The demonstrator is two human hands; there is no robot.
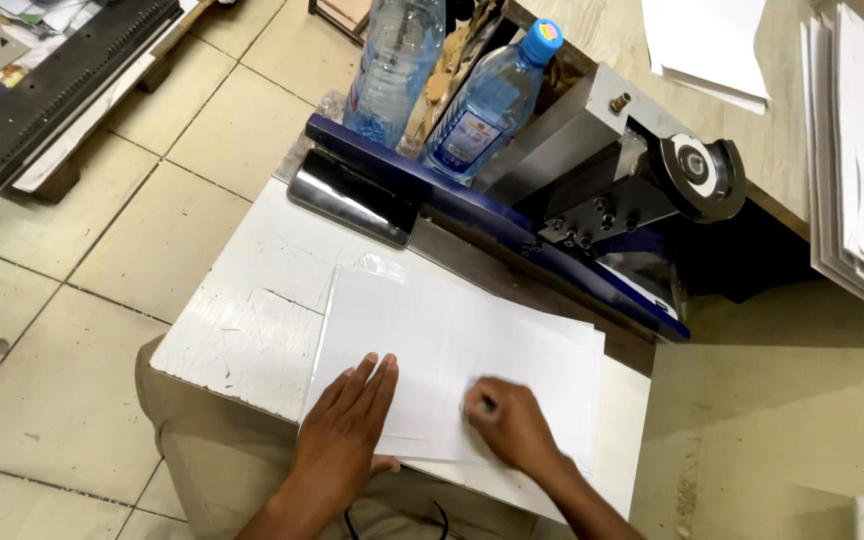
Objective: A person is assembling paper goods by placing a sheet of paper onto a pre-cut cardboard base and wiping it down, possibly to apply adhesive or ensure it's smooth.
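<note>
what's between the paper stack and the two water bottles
In the head view, a black phone lies face up on the white board, between the paper stack and the water bottles; beside it runs the machine's blue bar.

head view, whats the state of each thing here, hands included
left hand: flat, palm down on the paper stack
right hand: blurred, fingers curled on the top sheet
paper stack: lying flat on the white board, edges roughly squared
white board: scratched, cracked
two water bottles: upright; the right one capped
phone: screen dark
</note>
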